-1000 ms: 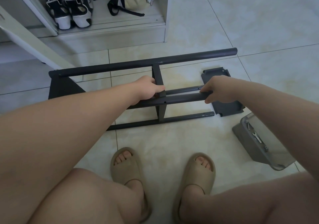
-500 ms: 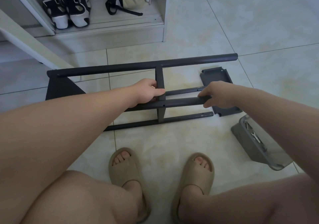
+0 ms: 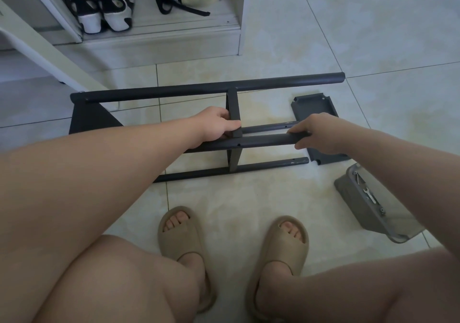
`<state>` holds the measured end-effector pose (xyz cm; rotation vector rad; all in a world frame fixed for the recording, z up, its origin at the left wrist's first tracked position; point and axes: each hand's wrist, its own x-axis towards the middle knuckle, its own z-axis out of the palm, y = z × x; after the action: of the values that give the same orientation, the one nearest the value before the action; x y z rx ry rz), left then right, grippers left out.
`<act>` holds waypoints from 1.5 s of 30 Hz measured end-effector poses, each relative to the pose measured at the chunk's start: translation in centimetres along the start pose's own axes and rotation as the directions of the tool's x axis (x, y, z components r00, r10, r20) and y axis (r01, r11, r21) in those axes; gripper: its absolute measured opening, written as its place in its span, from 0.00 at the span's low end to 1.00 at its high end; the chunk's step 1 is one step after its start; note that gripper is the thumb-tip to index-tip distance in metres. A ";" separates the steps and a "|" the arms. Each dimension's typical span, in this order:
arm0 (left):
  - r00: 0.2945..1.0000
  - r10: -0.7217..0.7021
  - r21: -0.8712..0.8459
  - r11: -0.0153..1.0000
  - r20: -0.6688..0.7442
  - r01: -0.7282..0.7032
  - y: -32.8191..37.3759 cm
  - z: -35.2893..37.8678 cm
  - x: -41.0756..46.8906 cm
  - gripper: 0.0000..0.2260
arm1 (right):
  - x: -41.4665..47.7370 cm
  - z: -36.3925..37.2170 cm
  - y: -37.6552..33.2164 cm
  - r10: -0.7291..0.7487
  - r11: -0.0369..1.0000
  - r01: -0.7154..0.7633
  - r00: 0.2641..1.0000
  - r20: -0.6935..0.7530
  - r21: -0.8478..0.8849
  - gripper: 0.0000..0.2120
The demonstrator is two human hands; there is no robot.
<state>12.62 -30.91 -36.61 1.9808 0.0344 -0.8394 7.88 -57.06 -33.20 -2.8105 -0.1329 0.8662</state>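
A dark metal frame (image 3: 204,90) of several parallel tubes joined by a flat crossbar lies on its side on the tiled floor. My left hand (image 3: 219,123) grips the crossbar where it meets the raised middle tube (image 3: 263,141). My right hand (image 3: 321,133) grips the right end of that same tube, fingers curled round it. A thinner tube (image 3: 263,166) of the frame rests on the floor nearer to me. A dark flat panel (image 3: 311,103) lies on the floor beyond my right hand, partly hidden by it.
A grey tray (image 3: 348,190) holding a small wrench and screws stands tilted at the right. My feet in beige slippers (image 3: 179,238) are below the frame. A low shelf with shoes (image 3: 99,6) and a bag is at the back left.
The view has shifted slightly, and the frame sits a little lower in view. Both hands keep their grip on the frame.
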 end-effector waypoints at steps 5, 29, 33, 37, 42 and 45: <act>0.999 0.002 0.044 0.999 -0.042 -0.001 -0.3 -1.2 0.4 0.06 | 0.1 0.7 -0.7 -0.028 1.000 0.028 0.991 -0.130 -0.005 0.11; 0.984 0.042 0.061 0.998 -0.175 -0.032 0.2 -3.8 3.1 0.07 | 4.7 -1.8 -3.0 -0.004 0.979 -0.040 0.976 -0.216 -0.199 0.04; 0.981 0.074 0.077 0.995 -0.179 -0.061 0.6 -4.7 4.3 0.06 | 5.4 -1.6 -2.9 -0.025 0.972 -0.041 0.961 -0.276 -0.231 0.04; 0.984 0.071 0.092 0.994 -0.166 -0.056 0.7 -5.1 4.9 0.06 | 5.8 -1.5 -2.8 -0.056 0.966 -0.016 0.962 -0.269 -0.256 0.06; 0.985 0.043 0.118 0.993 -0.167 -0.023 0.7 -4.8 4.4 0.07 | 5.6 -1.5 -2.8 -0.062 0.968 0.004 0.973 -0.224 -0.251 0.08; 0.981 0.036 0.126 0.992 -0.189 -0.012 0.7 -4.6 3.9 0.08 | 5.6 -1.1 -2.8 -0.061 0.973 0.005 0.970 -0.234 -0.231 0.07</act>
<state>18.36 -28.93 -36.87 2.1701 0.0713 -0.6462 13.09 -53.67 -34.78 -3.0902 -0.2582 0.5265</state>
